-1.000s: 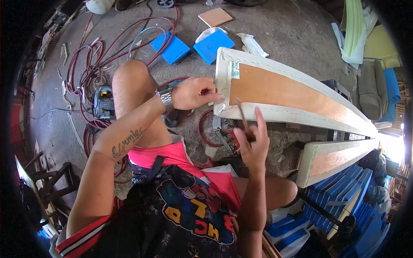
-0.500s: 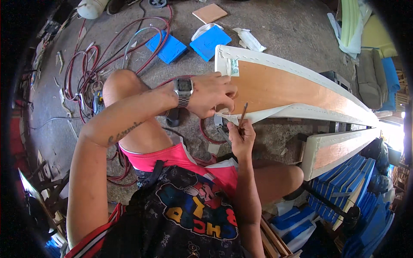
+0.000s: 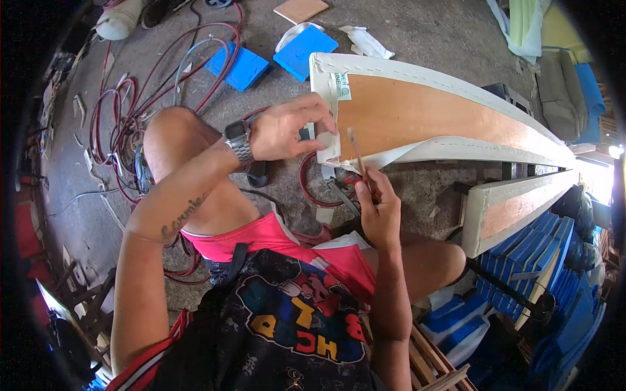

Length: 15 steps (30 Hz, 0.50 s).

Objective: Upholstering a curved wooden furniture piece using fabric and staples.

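A long wooden panel (image 3: pixel 417 114) with white covering (image 3: pixel 404 65) folded over its edges, stapled along the far side, stretches away to the right. Along its near side, by the left corner, a flap of the covering (image 3: pixel 398 155) stands loose. My left hand (image 3: pixel 287 127) is at the panel's left end, thumb and fingers apart, fingertips by the folded white edge. In my right hand (image 3: pixel 379 205), below the near corner, is a thin brown-handled tool (image 3: pixel 357 153); its narrow tip points up over the wood. Its exact kind is unclear.
A second white-edged panel (image 3: pixel 521 205) lies to the right, above stacked blue pieces (image 3: pixel 521 260). Red hoses (image 3: pixel 189 85) coil on the floor at left. Blue pads (image 3: pixel 305 52) lie beyond the panel's end. A dark strip-like object (image 3: pixel 342 195) sits below the near corner.
My left fingers have come off the near corner and spread, moving farther up the end edge. The tool in my right hand now tilts left, nearer the panel's end. The whole view has shifted slightly.
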### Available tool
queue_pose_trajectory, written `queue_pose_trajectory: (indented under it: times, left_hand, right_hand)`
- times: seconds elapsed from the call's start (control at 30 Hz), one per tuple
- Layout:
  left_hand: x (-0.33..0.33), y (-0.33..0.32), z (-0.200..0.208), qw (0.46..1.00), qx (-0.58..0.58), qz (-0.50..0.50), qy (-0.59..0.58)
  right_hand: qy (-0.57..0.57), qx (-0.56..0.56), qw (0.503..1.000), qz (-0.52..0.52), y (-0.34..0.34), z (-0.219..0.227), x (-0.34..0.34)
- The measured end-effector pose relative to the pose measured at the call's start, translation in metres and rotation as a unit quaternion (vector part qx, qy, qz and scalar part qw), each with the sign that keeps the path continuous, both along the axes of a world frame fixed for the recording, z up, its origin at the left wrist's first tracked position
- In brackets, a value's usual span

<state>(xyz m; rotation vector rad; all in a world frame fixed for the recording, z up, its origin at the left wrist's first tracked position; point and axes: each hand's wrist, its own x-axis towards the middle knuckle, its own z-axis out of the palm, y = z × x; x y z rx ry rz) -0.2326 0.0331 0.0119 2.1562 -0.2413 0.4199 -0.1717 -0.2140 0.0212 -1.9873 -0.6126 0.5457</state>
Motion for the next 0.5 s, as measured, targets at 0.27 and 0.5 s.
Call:
queue_pose_trajectory:
  times: [0.27,0.5]
  left_hand:
    - [-0.009,-0.005,-0.009,0.996,0.08,-0.017,-0.021]
    - [-0.004,0.004,-0.002,0.974,0.215,-0.064,-0.021]
  right_hand:
    - [0.076,0.016,0.997,-0.001,0.039,0.006,-0.005]
    - [0.071,0.063,0.993,-0.068,0.042,-0.026,-0.012]
